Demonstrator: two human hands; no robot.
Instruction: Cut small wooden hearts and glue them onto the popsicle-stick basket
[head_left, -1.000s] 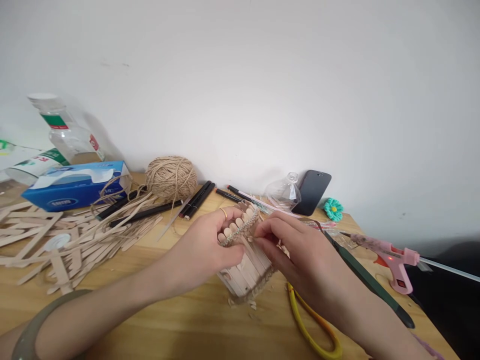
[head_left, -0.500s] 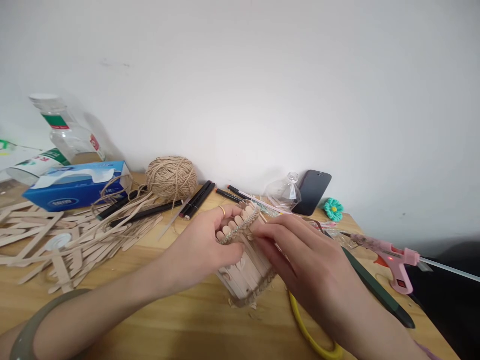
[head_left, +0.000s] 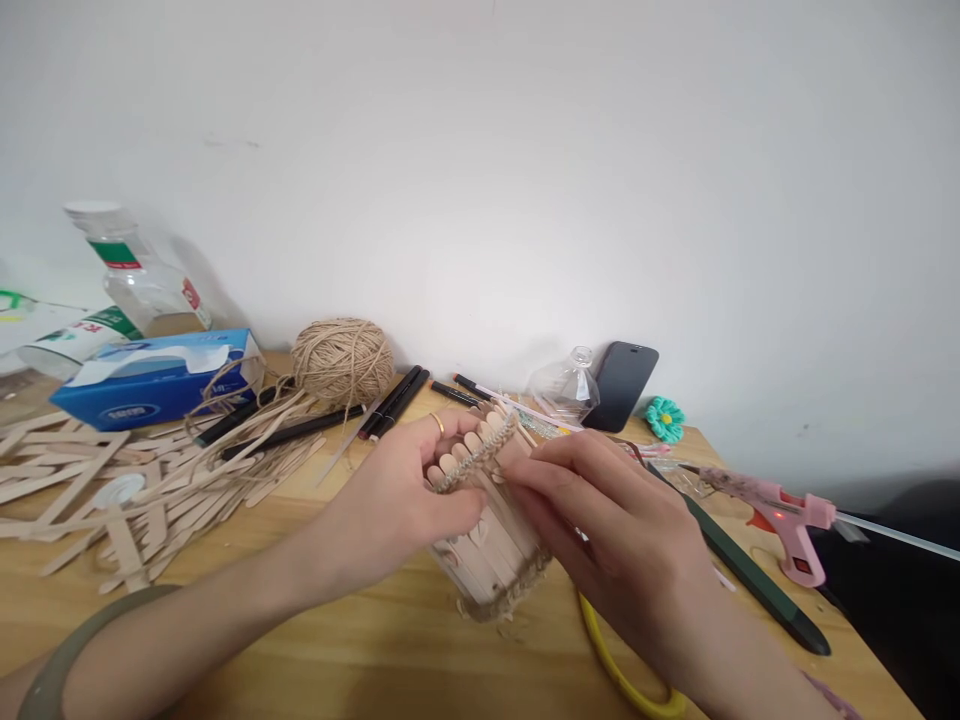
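Observation:
A small box of wooden craft sticks (head_left: 491, 550) is tilted above the table, with rounded stick ends and a braided cord along its top edge and twine around its base. My left hand (head_left: 409, 490) is closed around its upper left side, thumb across the front wall. On the upper right of that wall, the thumb and fingers of my right hand (head_left: 615, 530) pinch a small piece of wooden stick (head_left: 514, 452) against the box. My fingertips partly hide this piece.
Loose craft sticks (head_left: 82, 490) and a blue tissue box (head_left: 157, 385) lie left, near a twine ball (head_left: 342, 360). Black markers (head_left: 395, 402) and a phone (head_left: 622, 385) are behind. A pink glue gun (head_left: 787, 515) with its light on lies right, near a dark green tool (head_left: 750, 570).
Both hands keep their grip, and the box has shifted very slightly left. My right hand has turned a little, its fingers still at the same spot on the wall.

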